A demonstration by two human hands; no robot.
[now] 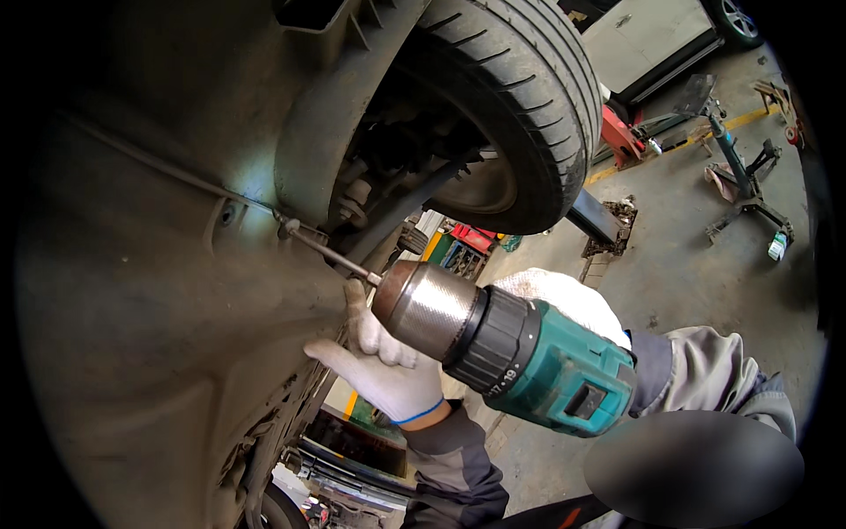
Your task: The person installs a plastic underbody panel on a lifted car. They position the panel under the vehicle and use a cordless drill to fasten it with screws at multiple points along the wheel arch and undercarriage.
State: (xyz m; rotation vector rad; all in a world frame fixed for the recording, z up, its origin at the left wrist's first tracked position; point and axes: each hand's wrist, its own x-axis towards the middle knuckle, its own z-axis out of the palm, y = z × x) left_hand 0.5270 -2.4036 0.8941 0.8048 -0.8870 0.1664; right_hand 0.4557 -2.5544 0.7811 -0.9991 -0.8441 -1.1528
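A green and black cordless drill with a worn metal chuck points up and left toward a car's underside. Its long thin bit reaches a small fastener at the edge of the dark wheel arch liner. My right hand, in a white glove, is at the drill's far side, closed around its handle; the drill body hides most of the fingers. Beside the chuck is my gloved left hand, thumb and forefinger stretched apart, other fingers bent, the forefinger close to the bit. Light falls on the panel by the fastener.
A tire hangs above the drill. The dark underbody panel fills the left side. On the grey floor to the right are a stand with legs, a red jack and a post. Another car stands behind.
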